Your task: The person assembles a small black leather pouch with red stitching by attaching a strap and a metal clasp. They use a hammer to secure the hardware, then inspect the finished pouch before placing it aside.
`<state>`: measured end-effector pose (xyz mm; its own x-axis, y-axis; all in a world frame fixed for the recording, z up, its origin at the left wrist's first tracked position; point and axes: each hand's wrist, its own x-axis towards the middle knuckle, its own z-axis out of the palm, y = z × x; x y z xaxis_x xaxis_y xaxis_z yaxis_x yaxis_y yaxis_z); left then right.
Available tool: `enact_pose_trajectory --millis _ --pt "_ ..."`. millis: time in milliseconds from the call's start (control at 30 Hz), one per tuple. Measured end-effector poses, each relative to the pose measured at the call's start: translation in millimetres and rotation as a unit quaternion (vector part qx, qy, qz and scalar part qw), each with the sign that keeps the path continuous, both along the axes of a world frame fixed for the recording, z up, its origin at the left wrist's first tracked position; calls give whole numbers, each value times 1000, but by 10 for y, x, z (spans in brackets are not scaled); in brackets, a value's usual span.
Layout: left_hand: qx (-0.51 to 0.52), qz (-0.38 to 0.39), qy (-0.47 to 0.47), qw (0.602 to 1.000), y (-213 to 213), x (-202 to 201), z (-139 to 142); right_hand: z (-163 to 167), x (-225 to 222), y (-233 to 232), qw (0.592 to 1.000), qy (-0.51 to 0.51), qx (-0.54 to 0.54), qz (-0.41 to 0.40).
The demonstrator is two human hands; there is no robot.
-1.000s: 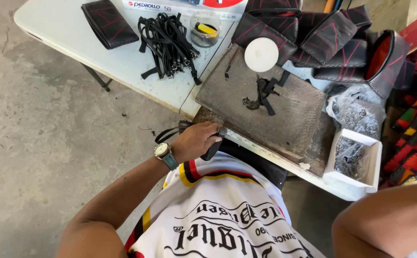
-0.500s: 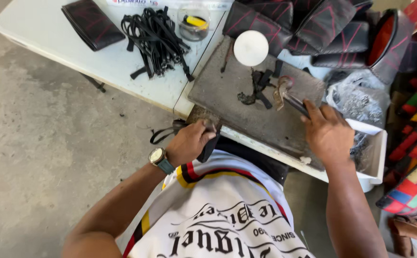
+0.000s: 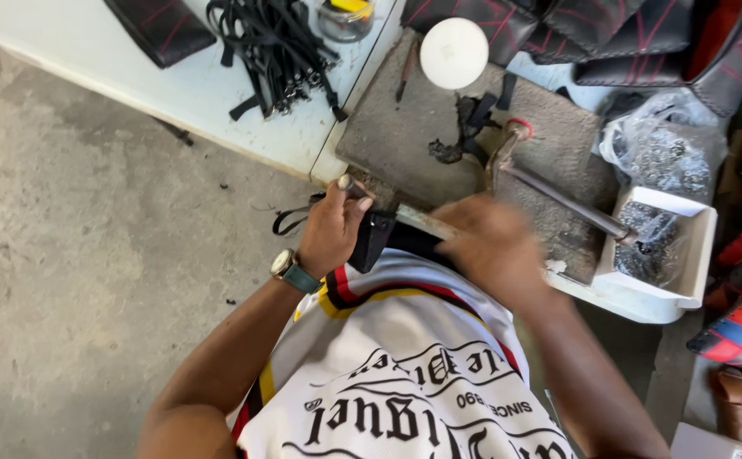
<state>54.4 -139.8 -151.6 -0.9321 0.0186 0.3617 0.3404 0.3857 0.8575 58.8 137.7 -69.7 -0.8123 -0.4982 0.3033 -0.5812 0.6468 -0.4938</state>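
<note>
The left hand (image 3: 330, 229) pinches a small metal punch (image 3: 347, 183) upright on a black strap (image 3: 375, 238) at the bench (image 3: 218, 102) edge. The right hand (image 3: 490, 246), blurred, grips a hammer (image 3: 549, 191) by its handle.

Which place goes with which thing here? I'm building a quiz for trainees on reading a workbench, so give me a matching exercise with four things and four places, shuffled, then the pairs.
Things:
1. white round disc
2. bundle of black straps
3. white tray of small metal parts
4. wristwatch

Places:
A. on the left wrist
B. at the table's near right edge
C. at the far edge of the grey work slab
D. on the white table, left of the slab

Pairs: 1-C, 2-D, 3-B, 4-A
</note>
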Motion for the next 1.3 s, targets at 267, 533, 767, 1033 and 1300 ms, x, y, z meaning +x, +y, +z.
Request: enact_pose_trajectory --millis 267,533,767,1033,1300 --pt "-8 18 -2 1000 43 -128 305 -314 -9 -865 954 130 46 264" --pt "-316 -149 -108 931 254 -1392 806 218 278 -71 966 1 -138 217" --pt "-431 -143 77 887 857 -1857 439 436 124 828 961 86 -253 -69" --pt "583 -372 -228 686 179 -1299 817 190 -743 480 927 92 -363 29" --pt "414 -175 -73 891 -327 -913 1200 442 -1077 -121 887 -107 -438 102"
